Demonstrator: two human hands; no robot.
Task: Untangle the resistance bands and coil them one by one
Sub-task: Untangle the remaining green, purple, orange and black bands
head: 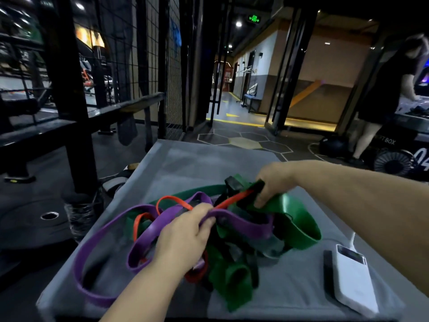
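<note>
A tangle of resistance bands lies on a grey table (185, 163). The purple band (102, 231) loops out to the left of the pile. A thin red band (173, 199) winds through the middle. Wide green bands (299, 226) and black bands (232, 184) are knotted at the centre and right. My left hand (185, 235) pinches the purple band where it crosses the pile. My right hand (274, 182) grips a bunch of black, red and green bands at the far side.
A white power bank (355, 282) with a cable and a dark phone (328, 273) lie at the table's right. A black metal rack (69, 112) stands on the left. A person (390, 94) stands at the far right by another table.
</note>
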